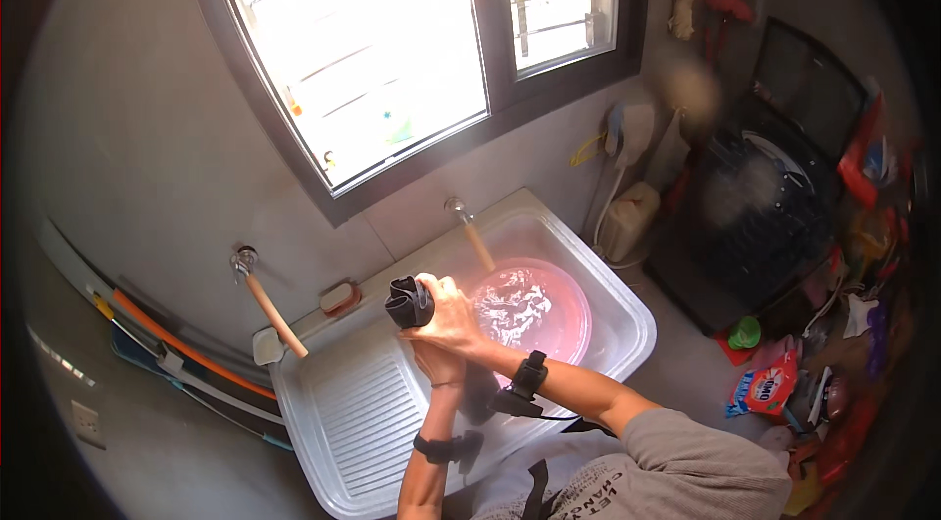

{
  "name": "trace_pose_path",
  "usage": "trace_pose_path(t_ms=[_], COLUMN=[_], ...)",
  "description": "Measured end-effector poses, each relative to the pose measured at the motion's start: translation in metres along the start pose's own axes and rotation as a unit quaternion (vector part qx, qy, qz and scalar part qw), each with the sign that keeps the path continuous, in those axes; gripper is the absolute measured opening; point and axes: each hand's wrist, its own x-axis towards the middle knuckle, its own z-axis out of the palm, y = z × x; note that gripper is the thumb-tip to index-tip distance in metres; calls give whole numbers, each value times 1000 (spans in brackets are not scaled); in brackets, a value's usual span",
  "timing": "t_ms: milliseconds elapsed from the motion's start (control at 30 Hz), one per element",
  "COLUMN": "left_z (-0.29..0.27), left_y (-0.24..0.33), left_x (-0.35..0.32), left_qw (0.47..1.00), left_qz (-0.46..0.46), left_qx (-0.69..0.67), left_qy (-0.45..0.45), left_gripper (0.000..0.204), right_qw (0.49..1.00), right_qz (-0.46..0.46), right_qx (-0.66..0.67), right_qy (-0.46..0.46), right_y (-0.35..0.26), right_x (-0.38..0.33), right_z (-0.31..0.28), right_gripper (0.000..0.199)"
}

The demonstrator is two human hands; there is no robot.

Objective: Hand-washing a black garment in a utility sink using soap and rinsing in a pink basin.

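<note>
Both my hands are closed around a rolled dark cloth (410,304), held over the middle of the sink. My right hand (449,312) grips it near the upper end, where black folds stick out past the fingers. Just below, my left hand (438,361) is wrapped round it, its fingers partly hidden. More dark fabric shows beneath my wrists. To the right, in the basin, sits a round pink tub (578,309) of water with bright reflections. A ribbed washboard surface (368,422) forms the sink's left part.
Two wall taps with tan hoses (270,309) (478,244) hang over the sink. A soap brush (340,298) lies on the back rim. A black washing machine (755,187) stands at right, near a detergent bag (769,385) and clutter. Long-handled poles (186,339) lean at left.
</note>
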Motion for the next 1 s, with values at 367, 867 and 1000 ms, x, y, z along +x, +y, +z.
trace_pose_path(t_ms=[367, 867, 1000], left_z=[-71, -7, 11], left_y=[-12, -86, -88], left_x=[-10, -46, -48], left_qw=[851, 805, 774], left_qz=[-211, -371, -323], left_qx=[-423, -442, -522], left_qy=[-229, -138, -157], left_gripper=[78, 72, 69], right_qw=[988, 855, 842], right_qz=[-139, -417, -405], right_qx=[60, 253, 294], right_qy=[23, -177, -201], right_y=[-1, -108, -99], right_x=[-5, -25, -31], right_z=[-49, -152, -172], right_gripper=[51, 55, 51])
